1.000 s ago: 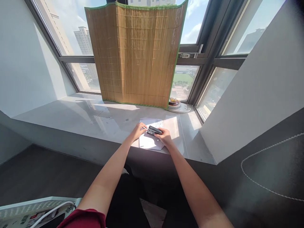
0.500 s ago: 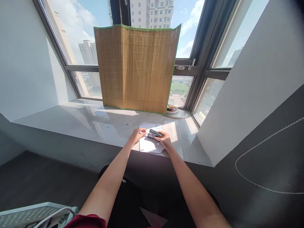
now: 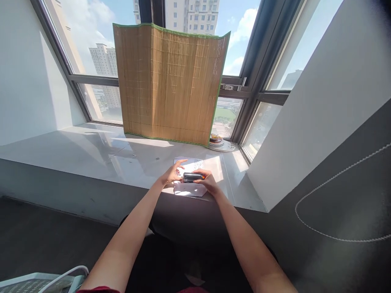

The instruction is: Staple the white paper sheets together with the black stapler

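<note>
A black stapler (image 3: pixel 192 176) lies level in my right hand (image 3: pixel 209 182), whose fingers and thumb are wrapped round its right end. The stapler is above white sheets of paper (image 3: pixel 191 190) on the window sill. Beside the stapler's left end is my left hand (image 3: pixel 171 175), its fingers spread and raised; the thumb is close to that end, and whether it touches cannot be made out. Dark print (image 3: pixel 198 163) shows on the upper part of the paper.
A bamboo mat (image 3: pixel 171 85) with green edging stands against the window behind the sill (image 3: pixel 137 162). Stacked plates (image 3: pixel 217 142) are at its right foot. A bead cord (image 3: pixel 317 230) hangs at the right, and a pale basket (image 3: pixel 39 280) is at lower left.
The stapler's two arms, apart before, have come together, and it has turned level. My left hand has moved down to its left end with fingers spread. The view has shifted slightly.
</note>
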A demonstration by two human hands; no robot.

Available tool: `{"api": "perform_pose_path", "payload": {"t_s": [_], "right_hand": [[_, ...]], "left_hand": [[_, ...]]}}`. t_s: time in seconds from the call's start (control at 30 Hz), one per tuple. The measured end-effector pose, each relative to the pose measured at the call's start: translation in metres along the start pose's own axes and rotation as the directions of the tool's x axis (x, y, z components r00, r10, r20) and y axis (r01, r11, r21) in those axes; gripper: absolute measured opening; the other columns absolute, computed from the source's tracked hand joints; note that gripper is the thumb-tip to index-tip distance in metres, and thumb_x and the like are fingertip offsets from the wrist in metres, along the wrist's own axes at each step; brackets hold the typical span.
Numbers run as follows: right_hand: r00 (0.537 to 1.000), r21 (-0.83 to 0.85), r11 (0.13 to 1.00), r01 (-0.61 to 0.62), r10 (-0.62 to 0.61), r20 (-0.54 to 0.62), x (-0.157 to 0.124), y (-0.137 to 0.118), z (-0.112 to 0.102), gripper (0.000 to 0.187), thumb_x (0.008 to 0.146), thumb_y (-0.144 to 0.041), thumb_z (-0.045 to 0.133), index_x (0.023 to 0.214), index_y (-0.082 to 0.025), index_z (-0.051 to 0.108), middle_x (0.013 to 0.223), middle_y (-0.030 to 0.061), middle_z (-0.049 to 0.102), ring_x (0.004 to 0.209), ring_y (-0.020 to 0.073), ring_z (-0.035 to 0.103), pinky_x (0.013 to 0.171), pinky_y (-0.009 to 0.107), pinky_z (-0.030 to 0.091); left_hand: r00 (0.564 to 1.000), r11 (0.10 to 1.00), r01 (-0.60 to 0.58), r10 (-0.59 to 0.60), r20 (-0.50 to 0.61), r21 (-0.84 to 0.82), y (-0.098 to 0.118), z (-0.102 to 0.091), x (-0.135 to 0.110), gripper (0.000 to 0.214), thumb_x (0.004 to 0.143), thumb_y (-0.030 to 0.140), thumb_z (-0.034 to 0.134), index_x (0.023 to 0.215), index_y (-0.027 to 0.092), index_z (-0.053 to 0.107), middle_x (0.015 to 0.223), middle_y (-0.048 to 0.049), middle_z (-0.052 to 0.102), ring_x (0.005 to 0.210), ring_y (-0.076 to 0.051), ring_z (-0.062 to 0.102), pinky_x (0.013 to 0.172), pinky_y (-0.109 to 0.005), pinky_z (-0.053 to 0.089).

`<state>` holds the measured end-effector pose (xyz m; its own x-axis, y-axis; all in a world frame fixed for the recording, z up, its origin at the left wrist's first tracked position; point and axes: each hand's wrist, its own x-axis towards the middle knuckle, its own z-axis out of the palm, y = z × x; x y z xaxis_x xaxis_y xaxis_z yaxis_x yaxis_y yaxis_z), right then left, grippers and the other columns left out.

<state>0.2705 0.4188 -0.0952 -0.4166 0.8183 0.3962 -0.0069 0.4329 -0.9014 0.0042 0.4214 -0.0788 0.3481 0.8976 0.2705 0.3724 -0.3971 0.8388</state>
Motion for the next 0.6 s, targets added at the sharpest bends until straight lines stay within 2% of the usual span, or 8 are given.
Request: {"api": "perform_pose_path", "payload": {"t_s": [0.1, 0.2, 0.27, 0.37, 0.43, 0.5, 0.57, 0.6], "right_hand": [[0.994, -0.067, 0.996, 0.056, -0.050, 0.097, -0.001, -0.004, 0.000, 0.038, 0.078, -0.049, 0.089, 0.108, -0.027, 0.086, 0.110, 0.0052, 0.082, 0.106, 0.0293, 0.073, 0.099, 0.044, 0.057], [0.993, -0.078, 0.995, 0.069, -0.062, 0.097, 0.000, -0.002, 0.001, 0.036, 0.080, -0.049, 0.088, 0.110, -0.027, 0.085, 0.112, 0.0057, 0.082, 0.109, 0.0295, 0.073, 0.102, 0.044, 0.057], [0.999, -0.062, 0.997, 0.050, -0.049, 0.021, 0.002, 0.002, 0.003, 0.036, 0.079, -0.047, 0.088, 0.109, -0.026, 0.085, 0.114, 0.0068, 0.082, 0.109, 0.0292, 0.074, 0.102, 0.045, 0.058], [0.987, -0.101, 0.995, 0.001, -0.017, -0.160, 0.004, 0.009, 0.006, 0.036, 0.078, -0.045, 0.086, 0.107, -0.024, 0.084, 0.113, 0.0096, 0.083, 0.107, 0.0299, 0.076, 0.102, 0.047, 0.060], [0.951, -0.158, 0.987, -0.019, -0.031, -0.308, 0.006, 0.013, 0.005, 0.035, 0.081, -0.045, 0.081, 0.108, -0.023, 0.083, 0.117, 0.0110, 0.083, 0.111, 0.0310, 0.076, 0.106, 0.050, 0.060], [0.894, -0.195, 0.981, -0.024, -0.066, -0.444, 0.007, 0.016, 0.002, 0.035, 0.085, -0.045, 0.076, 0.111, -0.023, 0.081, 0.123, 0.0119, 0.082, 0.118, 0.0316, 0.074, 0.111, 0.052, 0.058], [0.857, -0.210, 0.977, -0.025, -0.087, -0.508, 0.009, 0.020, -0.001, 0.037, 0.086, -0.047, 0.073, 0.113, -0.022, 0.080, 0.125, 0.0128, 0.081, 0.120, 0.0320, 0.074, 0.111, 0.051, 0.059], [0.852, -0.215, 0.976, -0.026, -0.091, -0.515, 0.010, 0.022, -0.002, 0.037, 0.086, -0.047, 0.072, 0.113, -0.022, 0.080, 0.125, 0.0132, 0.081, 0.120, 0.0321, 0.074, 0.110, 0.051, 0.059]], "left_hand": [[0.997, 1.000, -0.011, 0.010, 0.077, 0.005, 0.002, -0.002, -0.001, 0.113, 0.055, 0.023, 0.097, 0.161, 0.036, 0.059, 0.169, -0.0148, 0.051, 0.132, -0.033, 0.066, 0.097, -0.039, 0.061], [0.995, 1.000, -0.030, 0.030, 0.098, -0.005, 0.001, -0.002, -0.001, 0.101, 0.057, 0.027, 0.099, 0.152, 0.036, 0.067, 0.165, -0.0130, 0.054, 0.128, -0.031, 0.067, 0.098, -0.039, 0.060], [0.999, 1.000, -0.001, 0.000, 0.052, 0.009, -0.001, 0.000, 0.001, 0.083, 0.064, 0.033, 0.099, 0.143, 0.033, 0.073, 0.159, -0.0130, 0.059, 0.127, -0.031, 0.067, 0.097, -0.039, 0.061], [0.998, 0.997, 0.045, -0.042, -0.043, 0.065, -0.007, 0.004, 0.004, 0.057, 0.073, 0.037, 0.095, 0.126, 0.025, 0.078, 0.144, -0.0154, 0.069, 0.119, -0.030, 0.069, 0.096, -0.039, 0.061], [0.996, 0.995, 0.023, -0.015, -0.082, 0.101, -0.012, 0.006, 0.004, 0.045, 0.080, 0.040, 0.091, 0.119, 0.022, 0.079, 0.135, -0.0154, 0.072, 0.112, -0.028, 0.071, 0.094, -0.039, 0.061], [0.995, 0.992, 0.018, -0.005, -0.102, 0.126, -0.015, 0.007, 0.004, 0.037, 0.089, 0.046, 0.083, 0.117, 0.022, 0.079, 0.131, -0.0144, 0.072, 0.104, -0.026, 0.072, 0.089, -0.038, 0.062], [0.992, 0.988, 0.046, -0.027, -0.124, 0.147, -0.017, 0.008, 0.004, 0.032, 0.097, 0.049, 0.073, 0.115, 0.022, 0.080, 0.128, -0.0133, 0.073, 0.099, -0.024, 0.071, 0.084, -0.036, 0.062], [0.988, 0.985, 0.060, -0.036, -0.149, 0.163, -0.017, 0.008, 0.004, 0.029, 0.100, 0.046, 0.069, 0.112, 0.022, 0.080, 0.126, -0.0125, 0.073, 0.098, -0.024, 0.071, 0.084, -0.036, 0.061]]}}
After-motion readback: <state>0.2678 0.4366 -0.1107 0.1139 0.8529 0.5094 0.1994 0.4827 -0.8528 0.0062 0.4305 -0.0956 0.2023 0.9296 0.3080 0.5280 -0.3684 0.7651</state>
